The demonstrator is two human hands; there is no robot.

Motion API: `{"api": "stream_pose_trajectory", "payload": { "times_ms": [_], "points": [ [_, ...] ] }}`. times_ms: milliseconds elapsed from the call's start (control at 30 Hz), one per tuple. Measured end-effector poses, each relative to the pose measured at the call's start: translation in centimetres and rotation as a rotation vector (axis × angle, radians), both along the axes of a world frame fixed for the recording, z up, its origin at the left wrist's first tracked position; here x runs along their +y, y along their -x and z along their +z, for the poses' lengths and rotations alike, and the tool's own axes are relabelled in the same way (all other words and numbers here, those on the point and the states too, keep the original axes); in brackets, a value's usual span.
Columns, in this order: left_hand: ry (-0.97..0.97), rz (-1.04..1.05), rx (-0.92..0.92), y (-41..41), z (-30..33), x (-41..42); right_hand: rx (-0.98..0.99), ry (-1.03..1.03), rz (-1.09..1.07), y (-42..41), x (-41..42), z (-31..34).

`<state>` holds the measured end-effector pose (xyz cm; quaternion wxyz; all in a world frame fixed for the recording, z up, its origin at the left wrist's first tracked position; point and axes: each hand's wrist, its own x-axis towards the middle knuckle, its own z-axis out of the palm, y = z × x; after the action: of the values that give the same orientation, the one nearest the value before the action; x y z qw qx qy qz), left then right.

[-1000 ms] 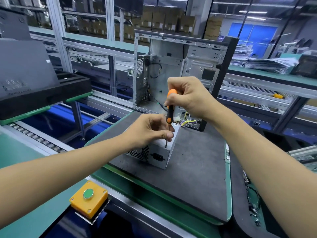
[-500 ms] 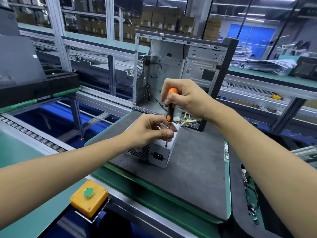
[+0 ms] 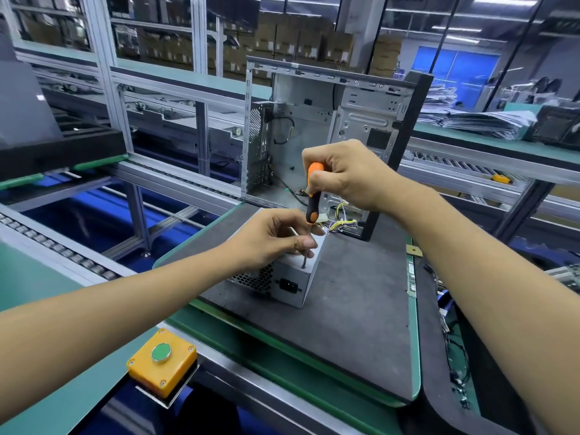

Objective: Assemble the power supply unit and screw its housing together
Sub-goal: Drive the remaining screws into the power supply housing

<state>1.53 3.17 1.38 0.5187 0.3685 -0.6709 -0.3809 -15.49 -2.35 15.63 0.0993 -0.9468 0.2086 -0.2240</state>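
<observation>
Head view: the PSU [image 3: 290, 282] sits on a grey mat [image 3: 354, 309], near an open case [image 3: 332, 133] at the far end. Right hand [image 3: 348, 175] grips an upright screwdriver [image 3: 312, 199], tip on the PSU's top near its right edge. Left hand [image 3: 270, 240] rests on the PSU, fingertips pinching the shaft.

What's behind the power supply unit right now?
Behind the power supply unit, a bundle of yellow and white wires lies before the open computer case. The left hand and right hand hide where the wires join it.
</observation>
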Motion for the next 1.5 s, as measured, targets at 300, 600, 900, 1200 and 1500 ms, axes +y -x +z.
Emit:
{"api": "stream_pose_trajectory", "payload": {
  "times_ms": [300,600,900,1200,1500],
  "points": [
    [0.053,-0.039,-0.024,-0.02,-0.01,-0.11,-0.007,-0.213,0.071,-0.06,0.29,-0.22],
    [0.064,0.039,-0.022,-0.24,-0.36,0.08,-0.051,-0.216,0.093,-0.59,0.28,-0.56],
    [0.049,0.031,0.003,-0.05,-0.12,0.24,-0.050,-0.242,0.080,-0.59,0.46,-0.38],
    [0.048,0.028,-0.011,-0.18,-0.17,0.10,-0.041,-0.236,0.077,-0.54,0.61,-0.30],
    [0.042,0.014,-0.002,-0.17,-0.20,-0.01,-0.047,-0.230,0.080,-0.48,0.42,-0.29]
  ]
}}
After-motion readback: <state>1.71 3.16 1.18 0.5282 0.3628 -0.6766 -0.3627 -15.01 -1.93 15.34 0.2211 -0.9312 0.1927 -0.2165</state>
